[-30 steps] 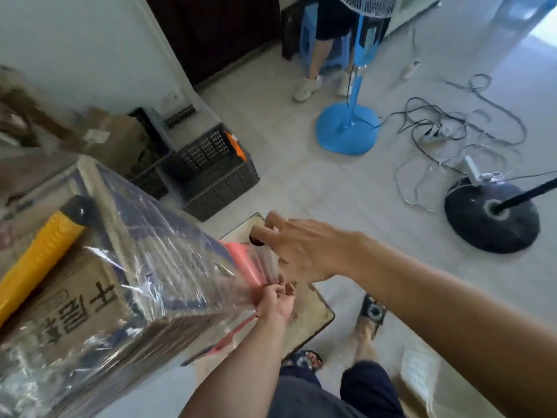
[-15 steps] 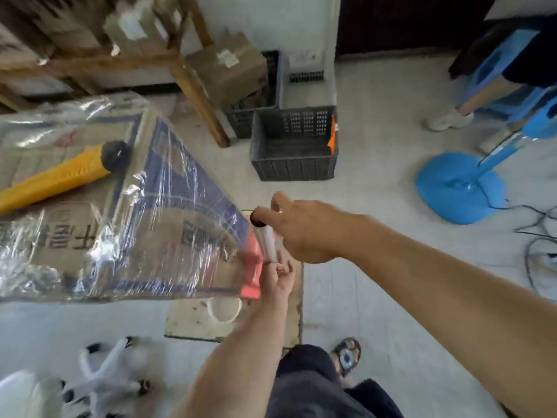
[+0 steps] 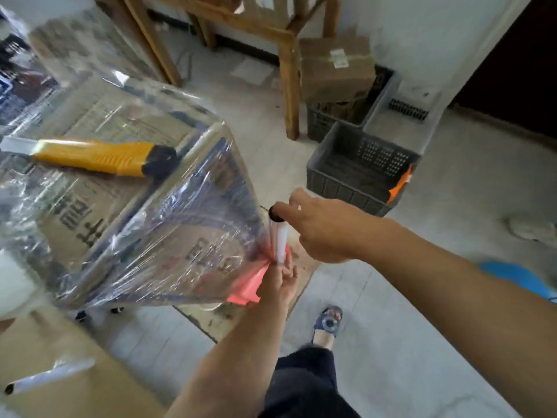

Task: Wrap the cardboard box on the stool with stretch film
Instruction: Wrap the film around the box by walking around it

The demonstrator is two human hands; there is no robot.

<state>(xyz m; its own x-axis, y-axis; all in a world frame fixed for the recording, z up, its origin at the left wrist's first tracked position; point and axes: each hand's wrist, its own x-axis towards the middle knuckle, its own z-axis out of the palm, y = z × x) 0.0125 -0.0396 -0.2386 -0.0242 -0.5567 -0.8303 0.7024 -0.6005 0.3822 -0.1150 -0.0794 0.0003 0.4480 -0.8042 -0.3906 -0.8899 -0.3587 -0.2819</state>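
A printed cardboard box (image 3: 99, 182) fills the left of the view, its top and near sides covered in shiny stretch film. The pink stool (image 3: 247, 285) shows only as a corner under the film. A slim white film roll (image 3: 279, 239) stands upright off the box's right corner, with a sheet of film (image 3: 211, 236) stretched from it to the box. My right hand (image 3: 319, 227) grips the roll's dark top end. My left hand (image 3: 283, 282) holds the roll's bottom end from below. A yellow utility knife (image 3: 99, 156) lies on the box top.
A grey plastic crate (image 3: 358, 170) sits on the floor beyond my hands, with stacked crates and a taped carton (image 3: 334, 67) behind it. A wooden table leg (image 3: 291, 95) stands nearby. A flat cardboard sheet with a spare roll (image 3: 48, 378) lies at lower left. My sandalled foot (image 3: 327, 324) is below.
I have walked round the box with the roll, so the view swung left: the fan and cables left the frame. Film now stretches over the near corner. Both hands keep their hold.
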